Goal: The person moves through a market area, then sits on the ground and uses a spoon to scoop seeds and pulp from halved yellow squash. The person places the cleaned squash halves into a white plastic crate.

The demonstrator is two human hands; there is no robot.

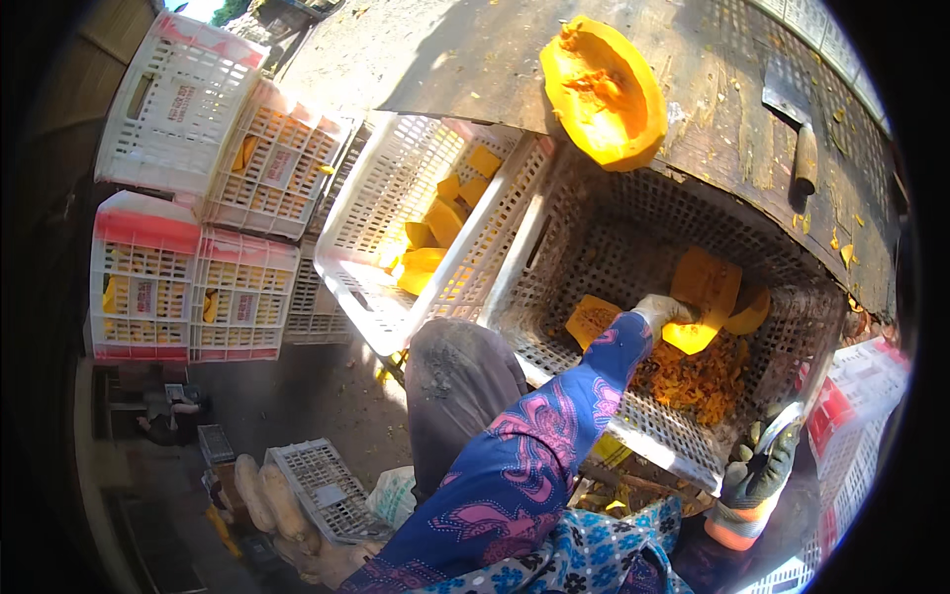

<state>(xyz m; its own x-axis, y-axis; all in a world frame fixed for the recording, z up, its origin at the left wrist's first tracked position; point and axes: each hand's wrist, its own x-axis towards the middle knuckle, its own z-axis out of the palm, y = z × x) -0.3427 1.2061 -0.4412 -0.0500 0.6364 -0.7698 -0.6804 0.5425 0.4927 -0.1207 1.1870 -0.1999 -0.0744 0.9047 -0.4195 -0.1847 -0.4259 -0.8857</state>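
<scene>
My left hand, in a pale glove, grips an orange pumpkin piece inside the dirty white plastic crate. Other pieces and stringy pulp with seeds lie in that crate. My right hand, in a dark green and orange glove, holds a curved metal tool at the crate's right edge. Above, a hollowed pumpkin half rests at the edge of a worn wooden board, with a cleaver to its right.
A white crate of cut pieces stands left. Stacked crates stand farther left, another at right. Lower left are an empty crate, long tan squashes and a person in the distance. My knee is beside the crate.
</scene>
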